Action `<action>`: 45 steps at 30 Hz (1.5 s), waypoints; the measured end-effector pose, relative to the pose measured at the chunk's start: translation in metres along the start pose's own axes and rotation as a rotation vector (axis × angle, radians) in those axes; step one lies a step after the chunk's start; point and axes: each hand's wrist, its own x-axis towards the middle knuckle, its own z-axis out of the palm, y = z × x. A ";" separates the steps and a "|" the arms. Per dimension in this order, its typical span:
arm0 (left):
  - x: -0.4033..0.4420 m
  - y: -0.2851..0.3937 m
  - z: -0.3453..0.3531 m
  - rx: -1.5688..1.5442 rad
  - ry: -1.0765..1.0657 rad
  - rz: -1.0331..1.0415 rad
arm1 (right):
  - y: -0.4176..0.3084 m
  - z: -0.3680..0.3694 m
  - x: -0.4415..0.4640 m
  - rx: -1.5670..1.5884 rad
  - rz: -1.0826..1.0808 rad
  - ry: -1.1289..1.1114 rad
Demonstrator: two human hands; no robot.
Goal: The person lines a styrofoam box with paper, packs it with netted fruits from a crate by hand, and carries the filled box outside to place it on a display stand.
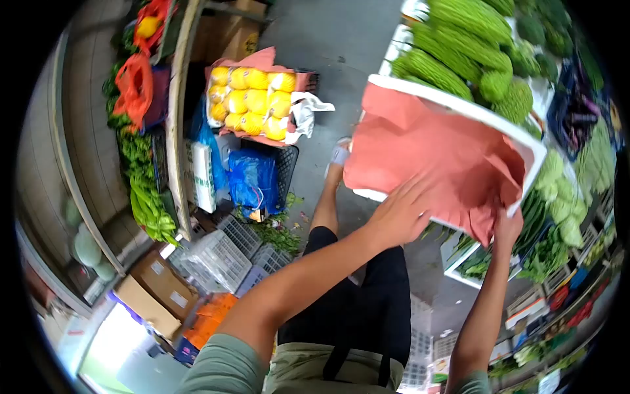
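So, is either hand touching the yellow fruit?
No, the left hand and the right hand are both at the pink paper, well apart from the yellow fruit.

The box (537, 154) looks like smooth, matt foam. Lining it, creased matt paper (417, 141). Beyond it, rough, bumpy gourds (453, 56). Left of it, a glossy, crinkled plastic bag (252, 176).
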 end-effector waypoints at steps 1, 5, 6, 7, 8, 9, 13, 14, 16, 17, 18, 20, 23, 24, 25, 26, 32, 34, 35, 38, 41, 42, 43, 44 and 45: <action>-0.022 0.000 -0.016 -0.060 0.033 -0.116 | -0.012 -0.004 -0.014 -0.031 0.032 0.008; -0.130 0.005 -0.053 -0.306 0.154 -0.616 | -0.045 0.006 -0.084 -0.065 -0.153 0.063; -0.158 -0.002 -0.054 -0.445 0.115 -0.697 | -0.040 0.015 -0.102 -0.052 -0.143 0.013; -0.190 -0.013 -0.043 -0.779 0.058 -0.987 | -0.039 0.028 -0.117 -0.035 -0.131 -0.034; -0.215 -0.027 -0.041 -1.004 0.020 -1.216 | -0.053 0.046 -0.135 -0.008 -0.141 -0.057; -0.237 -0.039 -0.045 -1.208 0.024 -1.415 | -0.067 0.069 -0.159 0.012 -0.144 -0.098; -0.328 -0.076 -0.047 -1.566 0.564 -1.463 | -0.128 0.164 -0.225 -0.060 -0.196 -0.327; -0.347 -0.090 -0.051 -1.646 0.631 -1.442 | -0.132 0.192 -0.237 -0.089 -0.214 -0.345; -0.380 -0.092 -0.062 -1.758 0.756 -1.417 | -0.148 0.231 -0.266 -0.260 -0.283 -0.405; -0.391 -0.098 -0.072 -1.848 0.865 -1.421 | -0.166 0.250 -0.282 -0.251 -0.242 -0.460; -0.402 -0.106 -0.080 -1.939 0.969 -1.420 | -0.170 0.270 -0.292 -0.283 -0.337 -0.503; -0.431 -0.124 -0.069 -1.975 1.101 -1.364 | -0.190 0.301 -0.311 -0.334 -0.467 -0.554; -0.459 -0.137 -0.071 -2.122 1.375 -1.361 | -0.227 0.346 -0.352 -0.409 -0.665 -0.624; -0.466 -0.140 -0.069 -2.097 1.446 -1.349 | -0.237 0.359 -0.363 -0.482 -0.664 -0.689; -0.479 -0.147 -0.060 -2.067 1.517 -1.338 | -0.240 0.376 -0.376 -0.555 -0.660 -0.751; -0.489 -0.156 -0.048 -2.163 1.569 -1.277 | -0.244 0.388 -0.385 -0.610 -0.672 -0.773; -0.501 -0.166 -0.021 -2.235 1.951 -1.130 | -0.238 0.454 -0.415 -0.802 -0.787 -0.893; -0.504 -0.185 -0.011 -2.271 2.032 -1.109 | -0.244 0.483 -0.429 -0.869 -0.814 -0.879; -0.502 -0.189 -0.007 -2.256 2.033 -1.107 | -0.246 0.492 -0.430 -0.842 -0.865 -0.910; -0.484 -0.194 -0.015 -2.190 2.158 -1.022 | -0.241 0.524 -0.411 -0.920 -0.944 -0.940; -0.475 -0.210 -0.024 -2.162 2.244 -0.993 | -0.247 0.553 -0.408 -0.936 -0.993 -0.951; -0.470 -0.218 -0.023 -2.166 2.236 -1.029 | -0.248 0.562 -0.403 -0.907 -1.053 -0.938; -0.463 -0.229 -0.018 -2.111 2.209 -1.044 | -0.250 0.564 -0.399 -0.894 -1.099 -0.920; -0.457 -0.242 -0.015 -2.117 2.202 -1.085 | -0.255 0.573 -0.395 -0.985 -1.106 -0.847; -0.454 -0.262 -0.028 -2.112 2.193 -1.113 | -0.260 0.585 -0.393 -0.994 -1.107 -0.833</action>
